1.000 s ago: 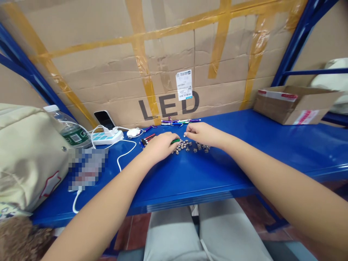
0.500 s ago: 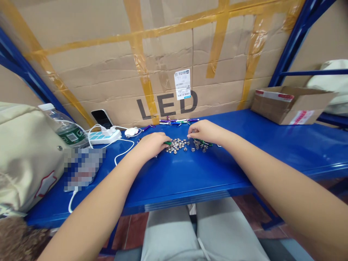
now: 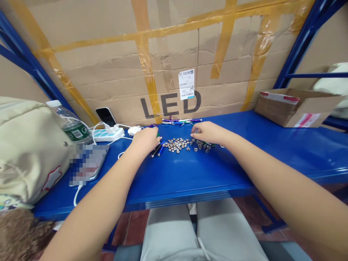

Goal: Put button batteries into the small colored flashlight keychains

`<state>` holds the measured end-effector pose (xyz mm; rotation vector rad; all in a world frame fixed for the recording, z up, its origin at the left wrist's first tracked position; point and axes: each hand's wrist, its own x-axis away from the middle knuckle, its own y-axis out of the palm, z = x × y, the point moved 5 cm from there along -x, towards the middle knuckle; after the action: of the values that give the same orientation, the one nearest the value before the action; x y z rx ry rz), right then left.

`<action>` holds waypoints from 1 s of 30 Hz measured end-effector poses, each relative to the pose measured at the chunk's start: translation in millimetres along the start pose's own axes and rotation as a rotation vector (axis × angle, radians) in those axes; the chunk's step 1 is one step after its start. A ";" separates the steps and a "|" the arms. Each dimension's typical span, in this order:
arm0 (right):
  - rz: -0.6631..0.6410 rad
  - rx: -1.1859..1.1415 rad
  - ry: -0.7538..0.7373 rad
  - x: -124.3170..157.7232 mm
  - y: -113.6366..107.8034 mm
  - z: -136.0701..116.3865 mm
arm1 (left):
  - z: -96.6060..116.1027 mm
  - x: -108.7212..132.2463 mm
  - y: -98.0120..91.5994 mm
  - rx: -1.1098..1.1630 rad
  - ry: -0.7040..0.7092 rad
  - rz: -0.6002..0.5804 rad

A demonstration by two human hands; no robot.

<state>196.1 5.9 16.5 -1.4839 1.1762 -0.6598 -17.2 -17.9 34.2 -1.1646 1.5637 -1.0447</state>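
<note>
My left hand (image 3: pixel 146 139) is closed around a slim green metal tube (image 3: pixel 158 135), of which only the end shows. Below its fingers, several black and blue tubes (image 3: pixel 161 149) lie on the blue table (image 3: pixel 185 181). A loose pile of small round silver pieces, like button cells (image 3: pixel 176 145), is spread between my hands. My right hand (image 3: pixel 202 131) has thumb and forefinger pinched together above the pile's right side; whatever is in the pinch is too small to make out. Under that hand sit small silver metal caps (image 3: pixel 201 145) and part of a green clip.
Assembled coloured tubes with clips (image 3: pixel 182 122) lie along the cardboard (image 3: pixel 122 79) at the back. To the left are a power strip (image 3: pixel 108 134) with white cables, a phone (image 3: pixel 106 116), a bottle (image 3: pixel 73 127) and a beige bag (image 3: pixel 29 152). An open carton (image 3: pixel 288 108) stands right.
My left hand has moved left and back from the silver pile with the green tube, uncovering the black and blue tubes. My right hand stays nearly in place, pinched. The view has shifted slightly.
</note>
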 end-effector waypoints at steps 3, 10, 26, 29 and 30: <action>-0.009 -0.016 -0.005 0.2 -0.5 -0.2 | -4.2 -0.3 2.5 0.020 -0.026 -0.013; -0.073 -0.059 -0.011 3.4 1.8 -6.5 | -4.8 -2.6 6.0 0.034 0.022 0.022; -0.079 -0.051 -0.054 6.6 -1.3 -11.1 | 2.7 5.3 -16.8 0.172 0.115 0.144; -0.063 -0.063 -0.083 7.6 -2.7 -12.4 | -0.1 26.5 -56.0 0.336 0.109 0.360; -0.059 -0.070 -0.093 7.8 -2.9 -12.7 | -2.8 35.9 -71.3 0.397 0.101 0.462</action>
<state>188.7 -6.4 21.2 -1.5967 1.0971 -0.5884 -10.1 -66.8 96.9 -0.4576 1.5142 -1.0439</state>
